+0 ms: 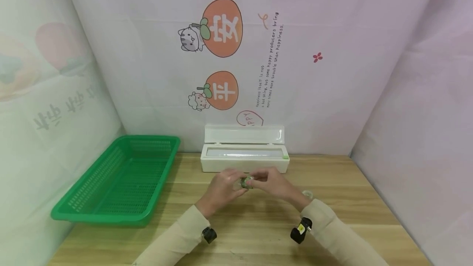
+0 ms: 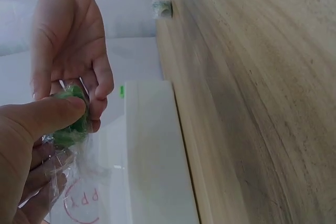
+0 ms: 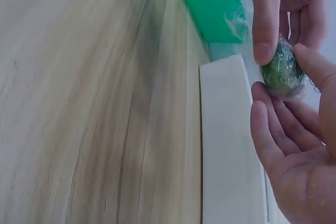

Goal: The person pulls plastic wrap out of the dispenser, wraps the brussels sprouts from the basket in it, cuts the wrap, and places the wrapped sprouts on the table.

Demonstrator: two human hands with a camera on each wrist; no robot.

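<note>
A small green piece wrapped in clear plastic film (image 3: pixel 282 72) is held between both hands, above the table in front of the white box. My left hand (image 1: pixel 224 188) pinches it from the left, its thumb (image 2: pixel 58 113) pressed on the green surface in the left wrist view. From the other side my right hand (image 1: pixel 275 184) pinches the same piece, with thumb and fingers around it in the right wrist view. Loose film (image 2: pixel 79 166) trails beside the left fingers. What the green piece is under the film cannot be made out.
Behind the hands stands a white film dispenser box (image 1: pixel 244 164) with its clear lid (image 1: pixel 244 134) raised. A green plastic basket (image 1: pixel 99 218) sits on the wooden table (image 1: pixel 258 237) at the left. Another small wrapped piece (image 2: pixel 161 8) lies by the right forearm. Printed cloth walls enclose the table.
</note>
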